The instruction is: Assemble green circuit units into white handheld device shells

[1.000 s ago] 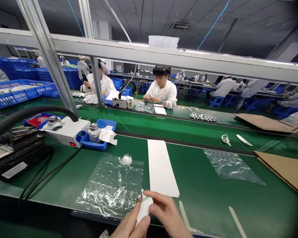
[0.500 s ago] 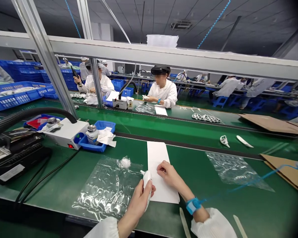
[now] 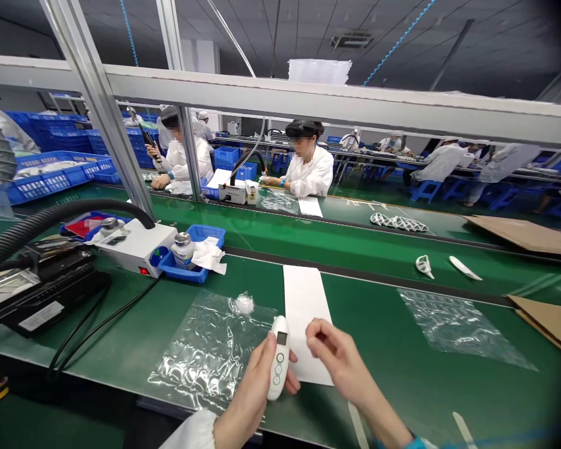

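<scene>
My left hand point(image 3: 255, 390) is wrapped round a small white handheld device point(image 3: 278, 357) with a little screen and round buttons, held upright with its face toward me. My right hand point(image 3: 334, 352) hovers just to its right, thumb and forefinger pinched together; what they hold, if anything, is too small to make out. Both hands are above the near end of a white paper strip point(image 3: 305, 312) on the green bench point(image 3: 383, 349). A crinkled clear plastic sheet point(image 3: 210, 352) lies to the left.
A black hose and dark machine point(image 3: 42, 280) sit at left, beside a white box unit point(image 3: 138, 246) and a blue tray point(image 3: 191, 252) holding a jar and tissue. Another plastic sheet point(image 3: 458, 327) and cardboard point(image 3: 554, 318) lie right. Workers in white sit across the line.
My left hand has turned the white device so its screen and buttons face me. My right hand has lifted off the paper strip and come close to the device, fingers pinched.
</scene>
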`<act>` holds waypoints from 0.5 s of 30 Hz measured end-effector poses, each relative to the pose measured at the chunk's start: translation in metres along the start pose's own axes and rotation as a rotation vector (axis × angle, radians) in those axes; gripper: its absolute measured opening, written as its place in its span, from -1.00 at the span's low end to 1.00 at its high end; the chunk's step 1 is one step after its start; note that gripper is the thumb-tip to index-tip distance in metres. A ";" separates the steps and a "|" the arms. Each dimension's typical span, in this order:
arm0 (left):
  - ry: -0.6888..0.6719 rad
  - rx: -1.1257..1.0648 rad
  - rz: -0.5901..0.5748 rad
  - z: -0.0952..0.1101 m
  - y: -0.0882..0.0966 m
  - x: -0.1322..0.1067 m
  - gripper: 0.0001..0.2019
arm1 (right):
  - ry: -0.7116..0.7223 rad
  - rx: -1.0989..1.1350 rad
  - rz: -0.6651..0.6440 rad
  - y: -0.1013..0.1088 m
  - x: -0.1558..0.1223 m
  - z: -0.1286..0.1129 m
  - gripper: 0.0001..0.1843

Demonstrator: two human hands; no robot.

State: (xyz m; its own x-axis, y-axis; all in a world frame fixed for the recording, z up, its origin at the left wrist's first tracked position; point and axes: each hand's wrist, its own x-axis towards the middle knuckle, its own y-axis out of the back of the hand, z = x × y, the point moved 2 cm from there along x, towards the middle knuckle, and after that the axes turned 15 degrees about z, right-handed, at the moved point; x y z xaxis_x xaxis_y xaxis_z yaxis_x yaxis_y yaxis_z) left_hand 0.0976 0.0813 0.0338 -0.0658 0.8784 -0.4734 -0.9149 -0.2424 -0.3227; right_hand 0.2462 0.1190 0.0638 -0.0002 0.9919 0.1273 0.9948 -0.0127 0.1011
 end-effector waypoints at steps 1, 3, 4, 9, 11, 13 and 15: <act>0.015 -0.013 -0.005 0.001 0.002 -0.003 -0.46 | -0.034 0.025 -0.052 -0.011 -0.009 -0.008 -0.74; 0.033 -0.052 0.009 -0.001 0.006 -0.007 -0.48 | -0.066 0.010 -0.109 -0.029 -0.022 -0.015 -0.75; 0.036 -0.062 0.018 -0.002 0.008 -0.008 -0.49 | -0.050 -0.028 -0.106 -0.035 -0.026 -0.016 -0.76; 0.012 -0.040 0.030 -0.007 0.014 -0.012 -0.49 | 0.125 -0.209 -0.011 -0.047 -0.026 -0.006 -0.78; 0.021 -0.045 0.028 -0.007 0.016 -0.013 -0.49 | 0.130 -0.221 -0.011 -0.049 -0.025 -0.003 -0.78; 0.029 -0.043 0.030 -0.008 0.019 -0.014 -0.50 | 0.123 -0.223 -0.021 -0.051 -0.025 -0.002 -0.78; 0.034 -0.038 0.034 -0.009 0.021 -0.013 -0.50 | 0.108 -0.218 -0.032 -0.053 -0.025 -0.002 -0.78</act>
State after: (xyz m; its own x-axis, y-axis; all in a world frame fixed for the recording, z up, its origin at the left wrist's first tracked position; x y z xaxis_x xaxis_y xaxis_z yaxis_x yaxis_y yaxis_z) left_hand 0.0829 0.0609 0.0258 -0.0824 0.8550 -0.5120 -0.8965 -0.2880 -0.3366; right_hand 0.1929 0.0947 0.0570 -0.0544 0.9730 0.2242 0.9485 -0.0198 0.3161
